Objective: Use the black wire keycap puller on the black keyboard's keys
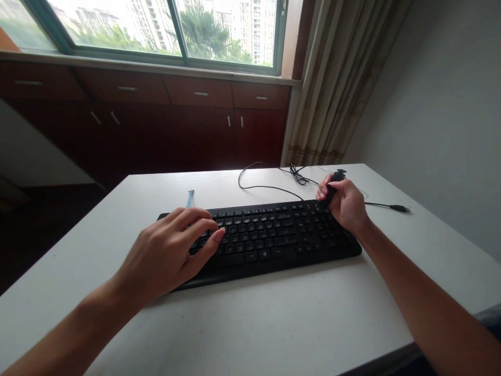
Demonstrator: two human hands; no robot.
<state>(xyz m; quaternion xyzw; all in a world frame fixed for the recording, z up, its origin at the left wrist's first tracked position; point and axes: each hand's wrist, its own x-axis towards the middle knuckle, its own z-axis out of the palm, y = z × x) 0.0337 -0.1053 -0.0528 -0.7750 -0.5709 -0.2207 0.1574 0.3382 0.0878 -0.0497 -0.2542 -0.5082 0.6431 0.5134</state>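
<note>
A black keyboard (270, 230) lies at a slight slant on the white table. My left hand (176, 240) rests over its left end, fingers bent and spread across the keys, holding nothing. At the keyboard's upper right, my right hand (346, 203) is closed in a fist around a small black handheld tool (332, 190). The tool stands tilted, its lower end at or just above the number-pad keys; its wider top shows over my thumb. What its lower tip looks like is too dark to make out.
Behind the keyboard lie a thin black cable (254, 186) with a tied bundle (298, 175) and a plug (399, 208) at the right. A slim light-blue item (190, 198) lies beyond my left hand. The white table's (250, 318) far edge faces dark red cabinets (176, 136).
</note>
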